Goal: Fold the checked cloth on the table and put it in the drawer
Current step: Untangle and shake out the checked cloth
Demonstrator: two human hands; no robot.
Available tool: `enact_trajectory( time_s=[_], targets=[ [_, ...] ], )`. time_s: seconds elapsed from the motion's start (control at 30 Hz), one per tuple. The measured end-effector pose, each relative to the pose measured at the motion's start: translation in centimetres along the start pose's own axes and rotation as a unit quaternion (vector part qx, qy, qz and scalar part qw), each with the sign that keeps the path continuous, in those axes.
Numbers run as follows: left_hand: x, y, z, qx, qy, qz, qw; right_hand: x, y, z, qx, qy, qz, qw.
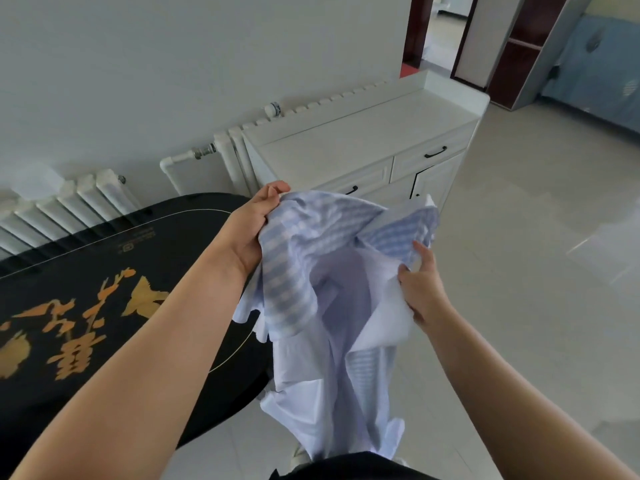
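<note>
Both bare forearms reach forward from the bottom corners. Left hand (pixel 251 230) raised higher, palm turned inward, fingers (pixel 277 192) curled and pinching the checked cloth (pixel 311 271) at its upper edge. Right hand (pixel 422 289) lower, fingers curled, gripping the cloth's opposite side, thumb up.

**Person's body: appearance as seen from the head camera**

Both forearms are bare from the lower edge of the picture up to the wrists; no sleeve, cuff or glove shows on either arm. The left hand (pixel 254 226) and the right hand (pixel 420 285) carry no ring, watch, bracelet or strap on the surfaces in view. Fingernails, where visible, are short and unpainted. At the bottom centre a strip of dark, near-black clothing (pixel 349 467) covers the body; its cut and type cannot be told.
</note>
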State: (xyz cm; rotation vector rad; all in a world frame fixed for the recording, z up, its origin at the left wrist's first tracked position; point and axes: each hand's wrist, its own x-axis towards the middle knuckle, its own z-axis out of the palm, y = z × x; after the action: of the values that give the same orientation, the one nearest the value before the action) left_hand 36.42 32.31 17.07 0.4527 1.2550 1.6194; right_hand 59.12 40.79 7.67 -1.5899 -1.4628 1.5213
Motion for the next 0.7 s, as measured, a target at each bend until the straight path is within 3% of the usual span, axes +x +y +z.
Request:
enact_trajectory(
  time_s=[0.1, 0.2, 0.33, 0.5, 0.7],
  targets=[
    [-0.7, -0.6, 0.7, -0.048, -0.002, -0.018, 0.999, -1.2, 0.3, 1.8, -0.143, -0.109, -0.081, 0.980],
    [-1.3, -0.7, 1.8, -0.105, -0.005, -0.032, 0.994, -2.5, 1.0, 4.1, -0.212, -0.258, -0.044, 0.942],
    [-1.7, -0.7, 2.9, -0.141, -0.003, -0.042, 0.989, -3.5, -0.1, 4.1, -0.076, -0.332, 0.039, 0.939],
    [-1.1, -1.6, 2.3, -0.110, 0.126, 0.002, 0.986, -3.3, -1.4, 2.7, 0.196, -0.230, 0.077, 0.950],
    [-0.5, -2.4, 2.0, -0.099, 0.248, -0.030, 0.963, -5.0, -1.4, 3.0, 0.138, -0.225, 0.032, 0.964]
  ],
)
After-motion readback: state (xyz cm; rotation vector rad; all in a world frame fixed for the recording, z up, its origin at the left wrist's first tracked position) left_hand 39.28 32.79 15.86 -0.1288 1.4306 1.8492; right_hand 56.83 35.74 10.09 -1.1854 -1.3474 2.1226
